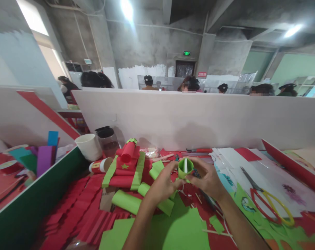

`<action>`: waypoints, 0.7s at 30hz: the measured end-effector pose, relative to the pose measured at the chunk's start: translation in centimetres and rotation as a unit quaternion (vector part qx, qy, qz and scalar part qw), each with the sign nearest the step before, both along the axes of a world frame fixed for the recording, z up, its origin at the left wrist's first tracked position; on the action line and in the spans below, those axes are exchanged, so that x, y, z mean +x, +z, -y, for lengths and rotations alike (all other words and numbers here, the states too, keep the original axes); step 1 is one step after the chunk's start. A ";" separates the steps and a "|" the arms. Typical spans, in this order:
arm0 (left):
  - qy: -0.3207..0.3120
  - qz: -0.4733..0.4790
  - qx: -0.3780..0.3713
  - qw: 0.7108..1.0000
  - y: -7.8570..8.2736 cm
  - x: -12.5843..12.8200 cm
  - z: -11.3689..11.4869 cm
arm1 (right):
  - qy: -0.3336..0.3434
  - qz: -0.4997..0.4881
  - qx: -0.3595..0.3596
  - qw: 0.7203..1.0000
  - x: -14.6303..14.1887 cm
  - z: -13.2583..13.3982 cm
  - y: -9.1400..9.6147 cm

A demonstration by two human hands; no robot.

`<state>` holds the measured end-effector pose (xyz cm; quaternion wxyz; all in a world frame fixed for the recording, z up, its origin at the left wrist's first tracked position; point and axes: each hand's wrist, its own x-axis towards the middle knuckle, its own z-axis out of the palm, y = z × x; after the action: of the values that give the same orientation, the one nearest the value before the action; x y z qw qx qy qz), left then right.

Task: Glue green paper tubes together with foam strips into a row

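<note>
- The left hand [169,182] and right hand [208,177] are gripping a green tube [185,176] between their fingers, its mouth facing up.
- A white strip [186,165] is standing inside the tube; whether the seam is fixed, one cannot tell.
- Green rolls [126,202] are lying near the left hand, apparently formed but unattached.
- Beyond them, a red model [125,169] is standing, seemingly mostly assembled.
- Red strips [76,205] are lying to the left, looking folded but unused.

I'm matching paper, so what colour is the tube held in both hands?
The tube is bright yellow-green; it shows best in the head view.
</note>
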<state>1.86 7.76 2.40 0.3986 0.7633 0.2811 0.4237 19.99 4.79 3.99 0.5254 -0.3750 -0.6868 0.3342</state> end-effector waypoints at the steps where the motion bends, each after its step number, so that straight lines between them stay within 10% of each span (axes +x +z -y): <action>1: -0.004 -0.003 0.001 1.000 0.1 0.0 0.1 | 0.001 -0.001 0.003 1.000 0.0 0.1 0.0; 14: 0.008 -0.076 0.036 0.996 0.4 -0.4 0.1 | -0.036 0.103 0.019 0.994 0.1 -0.4 0.1; 21: 0.003 -0.140 -0.011 0.990 0.3 -0.5 0.2 | -0.015 -0.024 -0.020 0.999 0.1 -0.5 0.1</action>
<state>1.31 7.56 2.73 0.3624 0.8097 0.3416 0.3105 20.14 5.27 4.11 0.5394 -0.3875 -0.6613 0.3487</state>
